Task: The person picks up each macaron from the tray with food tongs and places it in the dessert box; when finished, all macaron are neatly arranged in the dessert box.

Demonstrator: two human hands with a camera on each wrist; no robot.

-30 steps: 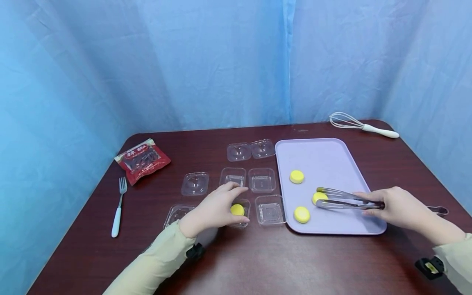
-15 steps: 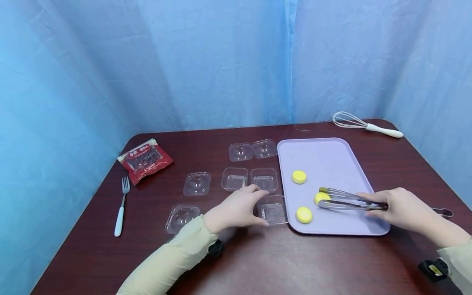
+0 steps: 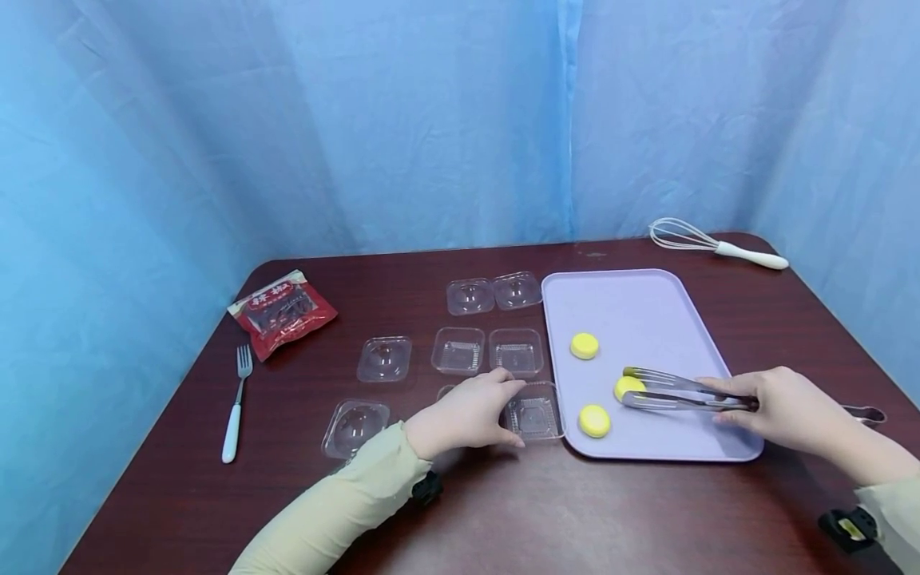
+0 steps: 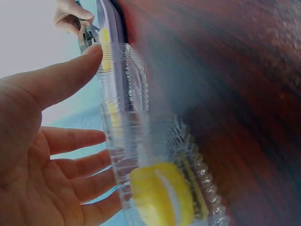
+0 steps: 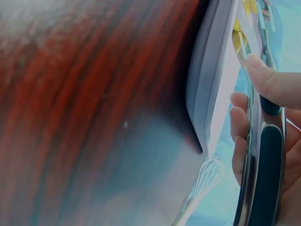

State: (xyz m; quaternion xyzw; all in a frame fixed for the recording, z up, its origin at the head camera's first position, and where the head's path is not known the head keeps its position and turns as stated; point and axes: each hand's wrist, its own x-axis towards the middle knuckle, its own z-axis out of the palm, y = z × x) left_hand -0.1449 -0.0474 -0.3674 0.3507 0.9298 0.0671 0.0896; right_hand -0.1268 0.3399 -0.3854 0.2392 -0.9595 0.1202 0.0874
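My left hand [image 3: 467, 411] hovers over the front row of clear plastic boxes, its fingers spread. In the left wrist view the thumb [image 4: 80, 70] reaches the rim of a clear box, though contact is hard to tell. A yellow macaron [image 4: 162, 193] with a white layer sits in the nearer box, which my hand mostly hides in the head view. An empty clear box [image 3: 533, 411] stands beside it, against the tray. My right hand [image 3: 787, 403] grips metal tongs [image 3: 729, 400] over the lilac tray [image 3: 632, 299]. Their spread tips are around a yellow macaron [image 3: 627, 388].
Two more macarons, a back one [image 3: 584, 346] and a front one [image 3: 594, 421], lie on the tray. Two empty boxes [image 3: 458, 351] stand behind my left hand. Several clear lids [image 3: 384, 359] lie around. A fork [image 3: 233, 423], red food packet [image 3: 283, 311] and whisk [image 3: 751, 255] are farther out.
My left hand has moved right, from around the box with the macaron toward the empty box by the tray. The right hand and tongs have barely moved.
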